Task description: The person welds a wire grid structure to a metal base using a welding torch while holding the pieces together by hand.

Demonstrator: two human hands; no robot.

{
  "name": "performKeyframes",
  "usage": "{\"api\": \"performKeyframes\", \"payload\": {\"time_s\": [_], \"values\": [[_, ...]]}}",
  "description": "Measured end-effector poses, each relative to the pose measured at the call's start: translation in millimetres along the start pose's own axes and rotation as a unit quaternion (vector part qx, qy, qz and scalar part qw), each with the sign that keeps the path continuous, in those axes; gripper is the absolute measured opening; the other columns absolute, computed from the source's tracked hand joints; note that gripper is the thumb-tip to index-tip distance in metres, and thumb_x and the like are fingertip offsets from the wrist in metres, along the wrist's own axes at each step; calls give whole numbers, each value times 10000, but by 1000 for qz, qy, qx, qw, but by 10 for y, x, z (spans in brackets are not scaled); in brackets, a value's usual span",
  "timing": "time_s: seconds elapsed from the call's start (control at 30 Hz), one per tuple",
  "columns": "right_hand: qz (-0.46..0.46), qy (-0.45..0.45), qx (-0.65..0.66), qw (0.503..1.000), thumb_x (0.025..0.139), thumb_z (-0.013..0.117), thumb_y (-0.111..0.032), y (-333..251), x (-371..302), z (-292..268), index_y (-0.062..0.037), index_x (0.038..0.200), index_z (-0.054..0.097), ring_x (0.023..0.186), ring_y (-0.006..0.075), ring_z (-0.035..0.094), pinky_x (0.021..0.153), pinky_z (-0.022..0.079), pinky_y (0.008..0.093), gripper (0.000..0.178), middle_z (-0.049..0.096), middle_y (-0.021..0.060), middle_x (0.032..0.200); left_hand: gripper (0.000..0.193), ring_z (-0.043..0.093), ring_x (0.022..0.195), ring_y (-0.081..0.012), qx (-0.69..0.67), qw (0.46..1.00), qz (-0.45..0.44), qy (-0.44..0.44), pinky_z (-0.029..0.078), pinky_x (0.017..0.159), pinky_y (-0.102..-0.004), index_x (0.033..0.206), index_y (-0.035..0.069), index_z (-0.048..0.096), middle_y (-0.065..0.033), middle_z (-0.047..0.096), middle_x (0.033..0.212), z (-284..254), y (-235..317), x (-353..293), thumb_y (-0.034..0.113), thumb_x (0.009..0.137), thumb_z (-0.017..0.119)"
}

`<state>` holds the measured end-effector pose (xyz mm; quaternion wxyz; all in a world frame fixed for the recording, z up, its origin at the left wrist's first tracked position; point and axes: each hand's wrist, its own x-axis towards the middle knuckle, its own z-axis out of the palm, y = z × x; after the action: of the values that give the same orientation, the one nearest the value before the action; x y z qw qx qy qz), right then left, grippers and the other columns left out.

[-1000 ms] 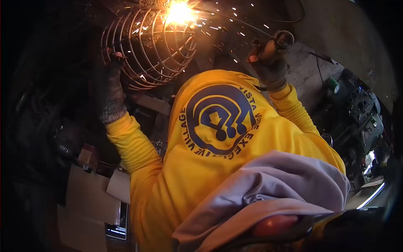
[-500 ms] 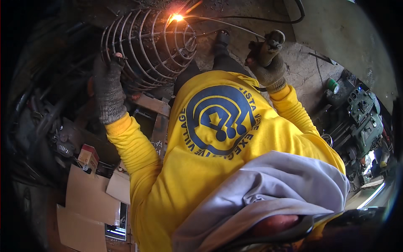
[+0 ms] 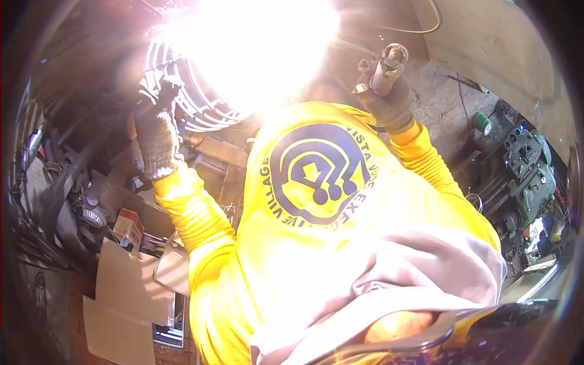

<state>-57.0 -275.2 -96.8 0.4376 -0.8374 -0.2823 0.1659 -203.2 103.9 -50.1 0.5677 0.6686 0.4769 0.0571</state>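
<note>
A round cage of metal rings (image 3: 193, 108) stands at the upper left, its right part lost in a huge white welding glare. My gloved left hand (image 3: 158, 125) is closed on the cage's left rim. Off to the right, my gloved right hand (image 3: 394, 104) grips an electrode holder (image 3: 385, 73). A thin welding rod (image 3: 358, 46) runs leftward from the holder into the glare. Its tip and the spot it touches are hidden by the light.
Cardboard sheets (image 3: 131, 280) and a red and white box (image 3: 129, 225) lie at lower left. A green machine (image 3: 526, 176) stands at right, near a green can (image 3: 482, 124). A cable (image 3: 439, 18) curves at the top beside a large flat sheet (image 3: 505, 55). Metal clutter fills the left edge.
The small orange spark at the cage has grown into a glare that washes out the top middle and brightens everything. Both hands stay nearly in place, their grips unchanged.
</note>
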Motion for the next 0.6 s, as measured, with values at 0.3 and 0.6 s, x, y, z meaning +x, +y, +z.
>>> {"api": "performKeyframes", "payload": {"time_s": [0.3,0.6], "values": [[13,33,44,998,755,812,-252,-72,50,-2,-21,1131,613,833,184,656,752,520,318,484,674,68,961,284,453,542,-161,280,936,212,31,375,540,-351,1086,124,703,-45,479,609,-96,-12,-39,363,936,670],[-46,73,43,995,817,707,-41,91,5,105,-24,1172,569,790,215,640,706,529,329,381,619,107,1041,474,527,863,-174,197,959,199,32,415,760,-314,1135,-13,611,-87,590,988,57,63,-40,385,899,709]]}}
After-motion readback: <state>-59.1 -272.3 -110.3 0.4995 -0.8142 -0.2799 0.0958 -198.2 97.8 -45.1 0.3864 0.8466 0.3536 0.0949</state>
